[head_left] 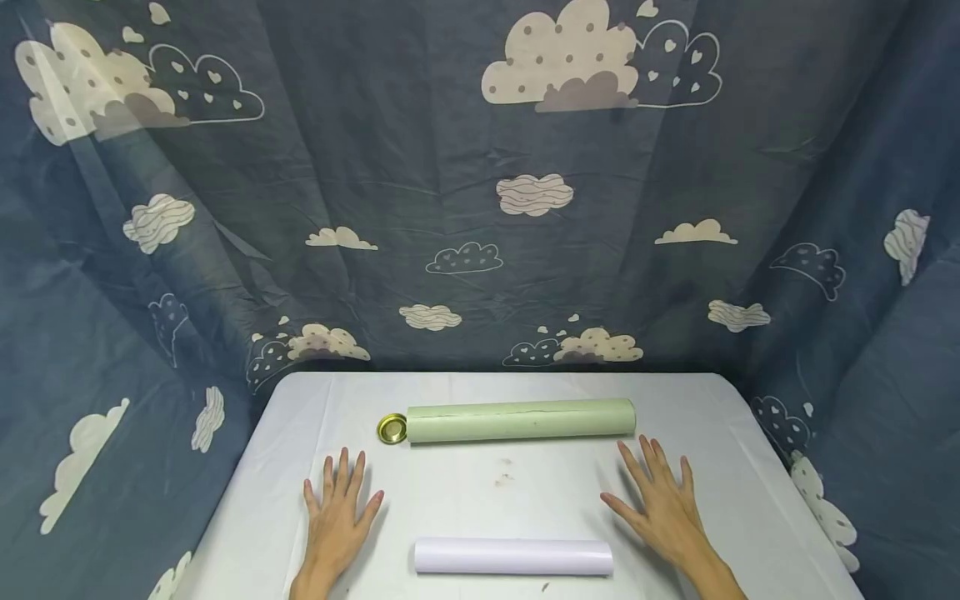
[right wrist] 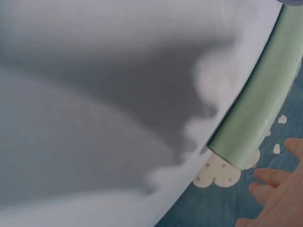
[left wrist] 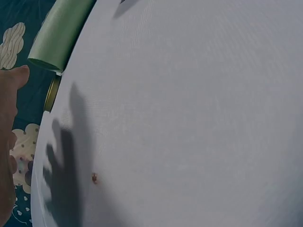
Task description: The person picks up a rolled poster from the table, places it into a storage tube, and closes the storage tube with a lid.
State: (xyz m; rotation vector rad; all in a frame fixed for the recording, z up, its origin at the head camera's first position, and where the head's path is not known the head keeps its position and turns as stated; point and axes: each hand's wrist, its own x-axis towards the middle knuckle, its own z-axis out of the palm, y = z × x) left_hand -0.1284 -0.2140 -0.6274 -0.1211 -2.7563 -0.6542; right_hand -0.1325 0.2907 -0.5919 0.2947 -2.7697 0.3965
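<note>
Both hands are spread with straight fingers and hold nothing. My left hand (head_left: 333, 525) is over the left part of the table, nearest a round gold lid (head_left: 392, 428). On the other side, my right hand (head_left: 663, 512) is below the right end of a long pale green tube (head_left: 521, 421). That tube lies sideways at the back, its left end close against the lid. Between the hands, nearer the front, lies a shorter white roll (head_left: 513, 557). In the right wrist view the fingers (right wrist: 272, 177) appear apart from the green tube (right wrist: 260, 94).
A white cloth covers the table (head_left: 465, 492), with small brownish marks (head_left: 504, 480) near its middle. Dark blue curtains (head_left: 465, 183) printed with clouds hang behind and at both sides. Shadows of the hands fall on the cloth.
</note>
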